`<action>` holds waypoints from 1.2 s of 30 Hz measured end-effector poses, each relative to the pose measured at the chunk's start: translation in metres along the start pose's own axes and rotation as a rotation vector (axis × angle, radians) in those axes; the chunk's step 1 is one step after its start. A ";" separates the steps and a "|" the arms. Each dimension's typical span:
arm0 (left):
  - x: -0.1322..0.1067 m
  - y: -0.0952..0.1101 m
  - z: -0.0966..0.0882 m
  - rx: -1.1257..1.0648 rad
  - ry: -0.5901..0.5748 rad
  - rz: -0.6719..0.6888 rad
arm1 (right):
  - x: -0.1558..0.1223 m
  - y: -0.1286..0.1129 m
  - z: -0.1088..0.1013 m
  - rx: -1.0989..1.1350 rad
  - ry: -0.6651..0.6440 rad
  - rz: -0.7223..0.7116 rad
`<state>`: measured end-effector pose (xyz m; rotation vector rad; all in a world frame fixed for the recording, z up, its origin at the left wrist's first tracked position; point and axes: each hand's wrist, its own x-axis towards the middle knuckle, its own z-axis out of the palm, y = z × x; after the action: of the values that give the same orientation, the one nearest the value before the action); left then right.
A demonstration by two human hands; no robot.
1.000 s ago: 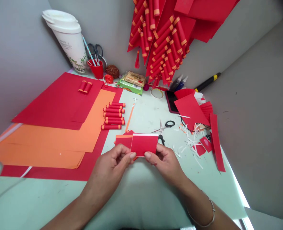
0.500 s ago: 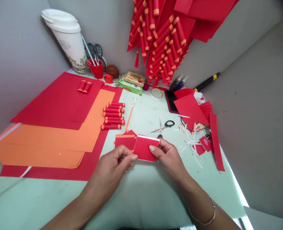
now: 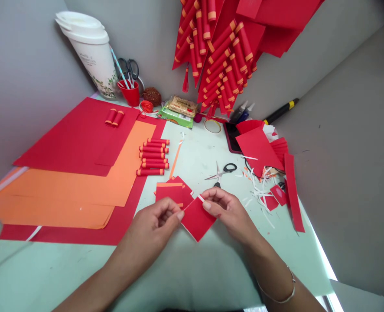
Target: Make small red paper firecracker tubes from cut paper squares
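Observation:
Both my hands hold a small red paper square [image 3: 197, 221] just above the pale green table [image 3: 185, 268]. My left hand [image 3: 154, 227] pinches its left corner, fingers closed. My right hand [image 3: 227, 212] pinches its upper right corner, where a thin white strip shows. The square hangs tilted like a diamond. Behind it lies a small pile of red pieces with orange edges [image 3: 172, 190]. A row of rolled red tubes with orange ends [image 3: 153, 157] lies further back.
Large red and orange paper sheets [image 3: 81, 173] cover the left side. Scissors [image 3: 222, 171] lie behind my right hand. Red scraps and white trimmings [image 3: 266, 173] sit at the right. A paper cup [image 3: 92, 52], a red pot with scissors [image 3: 130, 89] and hanging firecracker decorations [image 3: 218, 56] stand at the back.
The red square was held upright and level; it has been lowered and turned onto a corner. My right fingers moved from its lower edge to its upper corner.

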<state>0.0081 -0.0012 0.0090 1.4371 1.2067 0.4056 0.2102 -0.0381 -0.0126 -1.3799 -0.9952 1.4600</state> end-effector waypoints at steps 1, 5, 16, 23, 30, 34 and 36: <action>0.000 0.000 0.001 0.004 -0.019 -0.006 | 0.000 -0.001 0.000 -0.015 -0.001 0.002; 0.001 -0.001 0.002 -0.027 -0.005 -0.018 | 0.001 0.000 0.003 -0.033 0.001 0.054; 0.000 0.001 -0.003 -0.086 -0.029 -0.053 | 0.000 0.004 0.006 -0.066 -0.009 -0.017; -0.002 0.003 -0.005 -0.097 0.031 -0.040 | 0.025 0.009 -0.045 -0.698 0.448 -0.161; -0.002 0.003 -0.005 -0.103 0.030 -0.045 | 0.021 0.013 -0.044 -0.841 0.475 -0.023; -0.002 0.002 -0.004 -0.108 -0.003 -0.053 | 0.020 0.011 -0.041 -0.796 0.501 -0.008; -0.002 0.001 -0.004 -0.092 -0.003 -0.050 | 0.020 0.008 -0.041 -0.722 0.494 -0.023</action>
<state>0.0048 -0.0002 0.0118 1.3258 1.2045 0.4189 0.2508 -0.0225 -0.0292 -2.0941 -1.2442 0.6739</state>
